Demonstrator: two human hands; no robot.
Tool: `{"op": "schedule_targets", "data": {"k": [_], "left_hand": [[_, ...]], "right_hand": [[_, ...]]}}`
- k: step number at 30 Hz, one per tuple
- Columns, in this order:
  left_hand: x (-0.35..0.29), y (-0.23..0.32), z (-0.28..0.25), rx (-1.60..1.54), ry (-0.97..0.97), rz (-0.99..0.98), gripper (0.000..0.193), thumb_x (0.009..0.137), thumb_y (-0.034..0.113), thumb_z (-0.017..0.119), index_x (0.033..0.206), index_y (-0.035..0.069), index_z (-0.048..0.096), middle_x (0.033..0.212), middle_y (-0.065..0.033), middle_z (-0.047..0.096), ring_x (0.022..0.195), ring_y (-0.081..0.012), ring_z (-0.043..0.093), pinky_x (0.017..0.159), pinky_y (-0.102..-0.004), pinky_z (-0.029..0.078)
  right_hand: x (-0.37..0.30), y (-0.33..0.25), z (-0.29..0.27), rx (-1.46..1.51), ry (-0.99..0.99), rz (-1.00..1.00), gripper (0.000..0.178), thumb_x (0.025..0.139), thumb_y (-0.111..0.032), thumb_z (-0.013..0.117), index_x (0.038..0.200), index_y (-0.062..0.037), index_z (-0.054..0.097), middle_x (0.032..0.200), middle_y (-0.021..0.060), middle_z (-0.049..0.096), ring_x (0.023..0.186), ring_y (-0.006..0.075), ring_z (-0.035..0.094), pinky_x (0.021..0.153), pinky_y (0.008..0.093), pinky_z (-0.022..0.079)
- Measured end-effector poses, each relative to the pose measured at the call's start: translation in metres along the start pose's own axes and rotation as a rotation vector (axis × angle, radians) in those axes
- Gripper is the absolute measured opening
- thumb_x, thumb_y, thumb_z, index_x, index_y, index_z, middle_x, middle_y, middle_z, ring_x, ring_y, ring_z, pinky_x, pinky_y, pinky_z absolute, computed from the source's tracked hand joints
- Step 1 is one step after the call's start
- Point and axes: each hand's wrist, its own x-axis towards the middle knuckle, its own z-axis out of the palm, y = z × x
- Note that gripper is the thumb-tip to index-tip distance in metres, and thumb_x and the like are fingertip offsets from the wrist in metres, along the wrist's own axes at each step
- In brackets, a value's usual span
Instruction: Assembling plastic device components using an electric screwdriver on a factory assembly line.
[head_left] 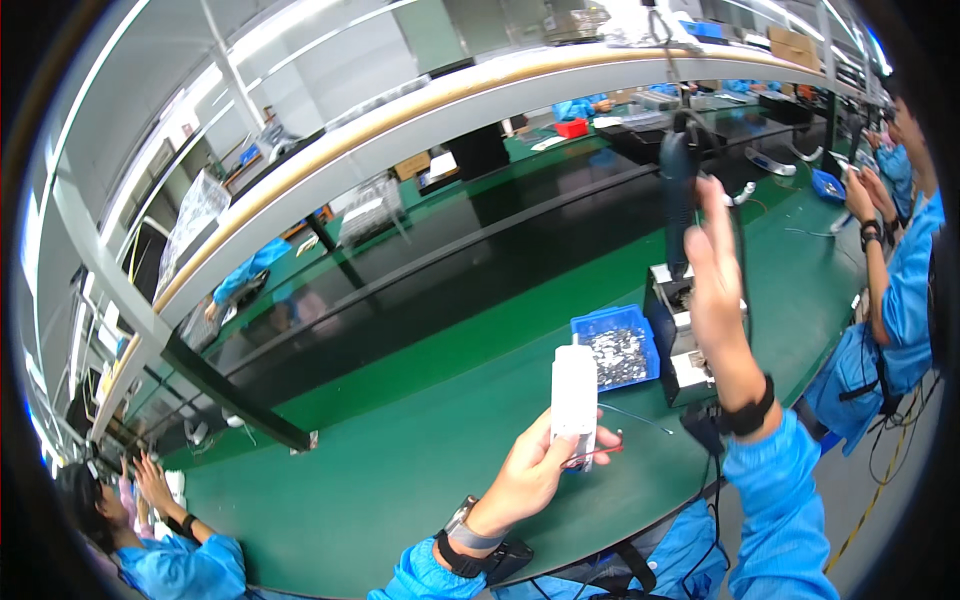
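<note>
My left hand (530,468) is closed around a white, box-shaped plastic housing (574,385), held upright above the green bench. Thin red wires (600,455) stick out from the housing's lower end, beside my fingers. Raised on the right, my right hand (715,280) has its fingers stretched upward and grips nothing that shows. Just left of those fingers hangs a dark electric screwdriver (677,200); whether they touch it is unclear. Behind the housing sits a blue tray (578,327) full of small metal parts (620,355). A black and silver device (688,370) stands between that tray and my right wrist.
A dark conveyor belt (440,255) runs along the far side of the green bench (400,500). Overhead crosses a shelf rail (400,125). Co-workers in blue sit at the left (180,565) and right (905,260). A cable (716,490) hangs over the near edge.
</note>
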Motion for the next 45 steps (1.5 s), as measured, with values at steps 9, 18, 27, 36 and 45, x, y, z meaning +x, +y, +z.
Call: {"op": "schedule_targets", "data": {"k": [9, 18, 27, 36, 45], "left_hand": [[0.014, -0.007, 0.001, 0.045, 0.117, 0.004, 0.049, 0.101, 0.038, 0.046, 0.124, -0.005, 0.048, 0.105, -0.0207, 0.066, 0.087, -0.0253, 0.068, 0.079, -0.0355, 0.054], [0.030, -0.013, 0.010, 0.028, 0.215, 0.029, 0.048, 0.102, 0.039, 0.042, 0.121, -0.004, 0.046, 0.093, -0.0193, 0.065, 0.076, -0.0257, 0.068, 0.070, -0.0350, 0.055], [0.026, -0.016, 0.006, 0.005, 0.236, 0.060, 0.044, 0.104, 0.034, 0.036, 0.123, -0.005, 0.044, 0.081, -0.0161, 0.064, 0.072, -0.0241, 0.066, 0.070, -0.0353, 0.054], [0.021, -0.015, 0.003, -0.174, 0.123, -0.012, 0.041, 0.106, 0.030, 0.032, 0.126, -0.003, 0.042, 0.086, -0.0140, 0.064, 0.075, -0.0196, 0.065, 0.071, -0.0317, 0.054], [0.021, -0.017, 0.001, -0.200, 0.094, -0.055, 0.033, 0.106, 0.025, 0.034, 0.125, 0.001, 0.045, 0.086, -0.0102, 0.062, 0.076, -0.0166, 0.063, 0.070, -0.0292, 0.053]], "right_hand": [[0.042, -0.024, -0.029, 0.140, -0.261, 0.414, 0.027, 0.080, -0.010, 0.071, 0.104, -0.0009, 0.062, 0.082, 0.0026, 0.062, 0.070, 0.0087, 0.059, 0.064, 0.0252, 0.051], [-0.033, 0.000, -0.066, 0.142, 0.075, 0.215, 0.041, 0.087, 0.001, 0.061, 0.126, 0.0026, 0.049, 0.082, 0.0041, 0.060, 0.062, 0.0086, 0.058, 0.057, 0.0214, 0.047], [-0.054, 0.029, -0.065, 0.068, 0.101, 0.126, 0.043, 0.088, 0.000, 0.056, 0.128, -0.0010, 0.041, 0.085, 0.0080, 0.058, 0.060, 0.0095, 0.054, 0.056, 0.0237, 0.047], [-0.043, 0.029, -0.061, 0.084, -0.007, 0.290, 0.036, 0.089, -0.002, 0.057, 0.123, -0.0004, 0.048, 0.078, 0.0028, 0.055, 0.057, 0.0088, 0.054, 0.053, 0.0221, 0.042], [0.007, -0.076, -0.013, 0.393, -0.345, 0.245, 0.068, 0.087, -0.038, 0.070, 0.132, 0.0030, 0.040, 0.081, 0.0056, 0.056, 0.057, 0.0094, 0.054, 0.054, 0.0220, 0.048]]}}
